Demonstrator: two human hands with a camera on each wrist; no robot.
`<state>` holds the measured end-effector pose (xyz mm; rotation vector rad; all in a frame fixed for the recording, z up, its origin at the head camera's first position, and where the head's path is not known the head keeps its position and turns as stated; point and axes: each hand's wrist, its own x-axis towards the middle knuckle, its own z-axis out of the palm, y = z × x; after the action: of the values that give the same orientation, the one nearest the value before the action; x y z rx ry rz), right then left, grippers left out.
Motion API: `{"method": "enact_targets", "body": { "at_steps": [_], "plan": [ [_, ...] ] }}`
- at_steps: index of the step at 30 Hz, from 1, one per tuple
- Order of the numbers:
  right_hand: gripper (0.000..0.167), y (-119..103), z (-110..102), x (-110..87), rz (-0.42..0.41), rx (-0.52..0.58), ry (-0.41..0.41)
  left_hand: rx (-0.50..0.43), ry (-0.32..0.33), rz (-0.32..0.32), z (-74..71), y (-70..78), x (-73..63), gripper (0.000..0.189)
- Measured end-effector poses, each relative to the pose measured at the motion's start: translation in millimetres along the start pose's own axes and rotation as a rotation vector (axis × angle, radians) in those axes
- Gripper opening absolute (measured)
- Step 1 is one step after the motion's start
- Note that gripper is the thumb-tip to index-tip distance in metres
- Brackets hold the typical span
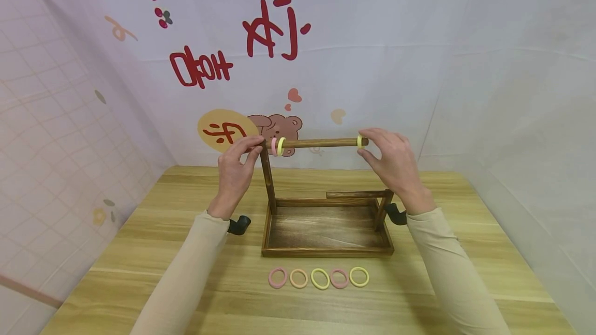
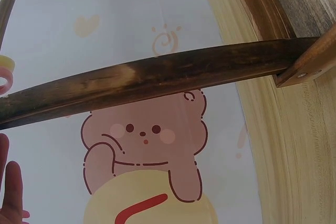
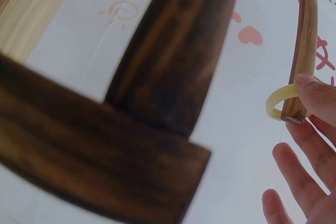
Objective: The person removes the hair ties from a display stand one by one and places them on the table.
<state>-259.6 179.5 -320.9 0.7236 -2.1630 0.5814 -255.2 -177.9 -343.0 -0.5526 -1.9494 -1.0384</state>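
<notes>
A dark wooden stand has a long upper bar and a shorter lower bar. At the upper bar's left end, my left hand pinches the top of the post between thumb and index finger. My right hand holds a yellow ring around the bar's free right end. In the right wrist view the thumb presses this yellow ring while the other fingers spread below. A pink ring and another yellow ring hang near the left post.
In front of the stand's tray lies a row of several rings, among them a pink ring, a peach ring and a yellow ring. A printed cloth hangs behind the wooden table.
</notes>
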Motion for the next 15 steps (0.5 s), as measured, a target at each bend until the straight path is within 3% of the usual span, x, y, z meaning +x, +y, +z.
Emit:
{"method": "enact_targets", "body": {
  "at_steps": [15],
  "plan": [
    [0.047,3.8,-4.0,-2.0,0.003,-0.012,0.006,-0.009,-0.008,-0.009,0.0,0.3,0.6,0.02]
  ]
}}
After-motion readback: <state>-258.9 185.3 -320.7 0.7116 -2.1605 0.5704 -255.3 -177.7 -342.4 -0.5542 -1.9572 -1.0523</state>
